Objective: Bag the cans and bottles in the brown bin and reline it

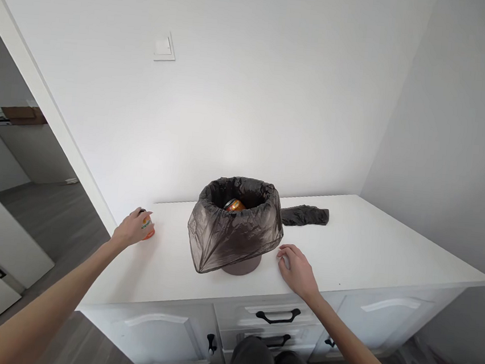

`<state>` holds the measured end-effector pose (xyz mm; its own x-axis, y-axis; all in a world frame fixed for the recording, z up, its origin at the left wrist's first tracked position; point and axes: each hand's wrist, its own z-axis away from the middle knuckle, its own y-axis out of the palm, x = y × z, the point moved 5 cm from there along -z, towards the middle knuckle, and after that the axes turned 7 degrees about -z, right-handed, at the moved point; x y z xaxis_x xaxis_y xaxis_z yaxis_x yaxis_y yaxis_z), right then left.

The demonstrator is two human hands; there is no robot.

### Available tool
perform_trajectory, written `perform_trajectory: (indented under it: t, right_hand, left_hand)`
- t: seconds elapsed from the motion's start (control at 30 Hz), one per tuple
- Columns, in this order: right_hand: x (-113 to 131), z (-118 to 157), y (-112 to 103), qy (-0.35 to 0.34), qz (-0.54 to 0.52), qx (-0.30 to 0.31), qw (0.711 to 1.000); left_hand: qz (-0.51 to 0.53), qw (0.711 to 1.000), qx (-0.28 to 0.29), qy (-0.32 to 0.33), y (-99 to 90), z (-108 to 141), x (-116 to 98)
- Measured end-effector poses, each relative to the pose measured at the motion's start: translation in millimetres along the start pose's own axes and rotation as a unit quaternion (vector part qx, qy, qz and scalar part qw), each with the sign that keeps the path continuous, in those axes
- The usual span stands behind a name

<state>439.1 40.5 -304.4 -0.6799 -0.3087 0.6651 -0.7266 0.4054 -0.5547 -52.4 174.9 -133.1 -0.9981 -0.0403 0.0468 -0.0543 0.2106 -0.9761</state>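
Note:
On the left part of the white cabinet top, my left hand (132,227) is closed around an orange drink can (148,231), which stands by the counter's left edge. In the middle is a small trash bin (242,266) lined with a translucent black garbage bag (237,236), its edge folded out over the rim. Another orange can (235,205) shows inside the bin's mouth; anything deeper is hidden. My right hand (298,271) rests on the counter just right of the bin, fingers loosely bent and apart from the thumb, holding nothing.
A folded black plastic bag (305,215) lies behind and right of the bin. White walls stand behind and to the right, with a light switch (165,47) above. A doorway opens on the left. Black drawer handles (278,316) stick out of the cabinet front near my knees.

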Motion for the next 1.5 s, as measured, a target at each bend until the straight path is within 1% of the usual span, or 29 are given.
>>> perform_trajectory:
  t: [0.13,0.2,0.23,0.27,0.3,0.33,0.4,0.47,0.5,0.53,0.57,0.6,0.63,0.7,0.73,0.77,0.8,0.83,0.87,0.9,0.97,1.0,1.03,1.07,1.17,1.23,1.3,1.4,1.5]
  right_hand:
    - [0.5,0.7,-0.6,0.002,0.009,-0.004,1.000]
    - [1.4,1.2,-0.5,0.000,0.009,-0.001,1.000]
    - [1.8,1.3,-0.4,-0.002,0.009,0.000,1.000]
    - [2.0,1.5,-0.4,-0.002,0.009,-0.001,1.000]
    - [1.9,1.7,-0.3,-0.002,0.009,-0.002,1.000]
    - [1.7,1.9,-0.1,-0.001,0.009,-0.002,1.000]
    - [0.7,2.3,0.5,0.000,0.007,-0.003,1.000]
    - [-0.3,3.0,1.1,-0.001,0.006,-0.003,1.000]
    - [-0.5,3.4,1.4,-0.003,0.005,-0.003,1.000]
    - [-0.5,3.9,1.5,-0.005,0.004,-0.003,1.000]
    - [-0.3,4.3,1.4,-0.009,0.004,-0.002,1.000]
    - [0.1,4.6,1.2,-0.011,0.004,-0.001,1.000]
    - [0.6,4.9,0.8,-0.014,0.005,-0.001,1.000]
    - [1.5,5.2,-0.6,-0.015,0.007,-0.004,1.000]
    - [1.9,5.1,-1.4,-0.015,0.009,-0.005,1.000]
    - [2.2,4.9,-1.9,-0.014,0.009,-0.005,1.000]
    - [2.5,4.6,-2.2,-0.013,0.009,-0.005,1.000]
    - [2.6,4.3,-2.3,-0.013,0.009,-0.004,1.000]
    - [2.7,3.9,-2.3,-0.013,0.009,-0.003,1.000]
    - [2.7,3.6,-2.2,-0.014,0.011,-0.003,1.000]
    - [2.7,3.2,-2.0,-0.017,0.014,-0.006,1.000]
    - [2.7,3.1,-1.8,-0.019,0.015,-0.007,1.000]
    - [2.6,3.1,-1.6,-0.020,0.014,-0.007,1.000]
    - [2.6,3.1,-1.2,-0.020,0.012,-0.007,1.000]
    - [2.7,3.5,-0.9,-0.016,0.009,-0.006,1.000]
    - [3.3,4.0,-1.5,-0.014,0.013,-0.007,1.000]
    - [4.0,4.7,-2.3,-0.012,0.018,-0.007,1.000]
    - [5.3,5.7,-3.1,-0.010,0.021,-0.004,1.000]
    - [7.3,6.2,-3.1,-0.010,0.027,-0.004,1.000]
  left_hand:
    - [0.006,1.000,0.018,0.001,2.3,5.3,-1.1]
    - [0.008,0.999,0.046,-0.001,-3.9,4.1,-5.0]
    - [0.012,0.998,0.056,-0.007,-11.8,3.4,-8.0]
    - [0.025,0.998,0.054,-0.017,-24.3,3.1,-12.1]
    - [0.039,0.998,0.043,-0.024,-41.1,3.6,-18.3]
    - [0.084,0.996,0.008,-0.043,-62.9,5.4,-25.5]
    - [0.180,0.977,-0.105,-0.047,-114.2,14.3,-48.5]
    - [0.226,0.954,-0.196,0.000,-159.9,28.8,-84.1]
    - [0.238,0.944,-0.224,0.031,-176.6,36.5,-104.7]
    - [0.249,0.937,-0.234,0.072,-187.8,43.3,-127.3]
    - [0.260,0.929,-0.238,0.112,-194.3,49.1,-149.9]
    - [0.267,0.924,-0.230,0.149,-196.0,53.2,-172.0]
    - [0.267,0.923,-0.212,0.180,-193.5,55.5,-192.8]
    - [0.244,0.930,-0.154,0.228,-179.8,55.1,-228.8]
    - [0.224,0.934,-0.113,0.255,-170.8,53.5,-243.6]
    - [0.205,0.936,-0.079,0.276,-162.4,51.6,-254.6]
    - [0.192,0.935,-0.056,0.292,-156.0,49.4,-261.7]
    - [0.186,0.934,-0.052,0.299,-152.4,46.9,-264.6]
    - [0.187,0.934,-0.065,0.297,-151.5,44.1,-263.6]
    - [0.193,0.934,-0.092,0.286,-152.4,41.1,-259.3]
    - [0.203,0.935,-0.140,0.255,-153.7,35.4,-245.1]
    - [0.208,0.937,-0.144,0.241,-151.7,32.5,-237.3]
    - [0.224,0.939,-0.130,0.225,-147.2,29.1,-229.2]
    - [0.250,0.941,-0.103,0.204,-140.4,25.6,-221.0]
    - [0.335,0.931,-0.007,0.142,-113.8,18.8,-202.1]
    - [0.368,0.920,0.035,0.130,-99.1,19.3,-197.9]
    - [0.388,0.909,0.064,0.138,-90.0,23.1,-199.3]
    - [0.415,0.896,0.083,0.137,-87.3,31.8,-202.1]
    - [0.402,0.900,0.078,0.152,-95.6,44.3,-201.2]
